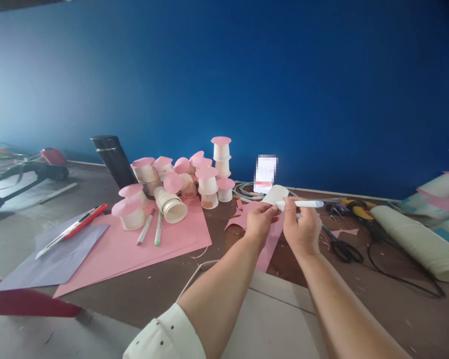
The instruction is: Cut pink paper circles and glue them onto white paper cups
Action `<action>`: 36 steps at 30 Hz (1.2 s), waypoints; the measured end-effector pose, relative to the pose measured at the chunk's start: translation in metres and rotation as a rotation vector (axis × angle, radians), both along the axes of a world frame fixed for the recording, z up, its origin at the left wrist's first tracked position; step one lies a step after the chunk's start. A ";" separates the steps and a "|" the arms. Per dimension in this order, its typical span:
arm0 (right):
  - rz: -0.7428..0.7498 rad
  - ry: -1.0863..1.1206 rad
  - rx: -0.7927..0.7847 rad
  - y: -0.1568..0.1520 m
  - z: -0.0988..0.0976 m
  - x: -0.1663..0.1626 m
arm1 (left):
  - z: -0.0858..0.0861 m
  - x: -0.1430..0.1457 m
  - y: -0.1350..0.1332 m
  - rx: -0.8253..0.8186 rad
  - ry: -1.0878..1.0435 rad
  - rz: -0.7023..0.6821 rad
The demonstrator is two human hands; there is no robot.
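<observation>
While my left hand (260, 219) pinches a white paper piece (277, 193), my right hand (303, 230) grips a white marker (309, 204), scissors (336, 243) at 4 o'clock on the bench (415, 309).

Left sleeve (168, 335): pale fabric, scattered with small, round, dark dots. Forearms (224, 284), left hand (259, 221) and right hand (304, 229): bare.

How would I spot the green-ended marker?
Below the blue wall, find the big pink paper left of centre. On it, just in front of the nested paper cups, two markers lie side by side. The right one is the green-ended marker; its neighbour shows no green.
</observation>
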State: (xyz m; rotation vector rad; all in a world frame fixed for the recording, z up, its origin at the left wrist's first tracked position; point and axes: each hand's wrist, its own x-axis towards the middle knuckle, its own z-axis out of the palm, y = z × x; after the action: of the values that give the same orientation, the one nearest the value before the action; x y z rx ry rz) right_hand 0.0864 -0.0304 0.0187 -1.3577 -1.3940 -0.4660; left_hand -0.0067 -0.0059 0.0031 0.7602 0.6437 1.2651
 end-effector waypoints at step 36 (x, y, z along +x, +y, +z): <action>0.001 0.023 0.070 0.000 0.000 -0.002 | 0.004 -0.001 0.000 -0.076 -0.206 -0.041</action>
State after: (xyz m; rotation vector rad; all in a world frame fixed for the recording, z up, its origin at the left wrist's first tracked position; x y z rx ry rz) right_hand 0.0842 -0.0304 0.0184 -1.3023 -1.3475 -0.4922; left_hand -0.0078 -0.0058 0.0073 0.5687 0.5030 1.2549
